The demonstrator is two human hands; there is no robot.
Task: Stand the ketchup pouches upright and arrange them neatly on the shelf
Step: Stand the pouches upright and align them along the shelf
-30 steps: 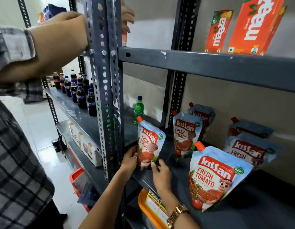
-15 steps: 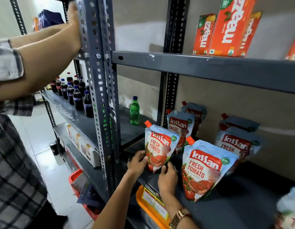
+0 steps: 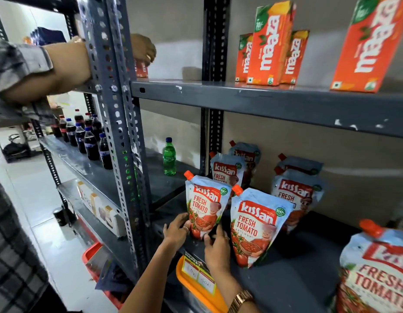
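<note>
Both hands are on the front-left ketchup pouch (image 3: pixel 206 207) now, down at its base near the front lip of the shelf (image 3: pixel 297 281). The left hand (image 3: pixel 176 231) cups the lower left edge, fingers curled against the film; the right hand (image 3: pixel 216 248) presses in from the lower right, thumb up against the bottom corner. So each grip is pressed onto the pouch, one either side, with the pouch pinched between them.

The pouch stands with its long axis nearly vertical, orange cap at the top left, leaning just a touch to the right. It rises straight up out of the two hands, and that's the relation that matters: any squaring-up turns on the base they hold, with the top free to tip. The right hand also sits just beside the second front pouch (image 3: pixel 255 229), which stands upright right next door, and looks the nearer one for that.

Behind, the back-left pouches (image 3: pixel 225 171) and the back-right pouches (image 3: pixel 296 193) stand in pairs against the wall. A blurred near-right pouch (image 3: pixel 376 274) fills the lower right corner; whether it stands squarely I can't quite tell from here.

Another person's arm (image 3: pixel 49 71) reaches across the upper shelf, well clear. My read: the pouch is up, and only facing and spacing remain for it.
</note>
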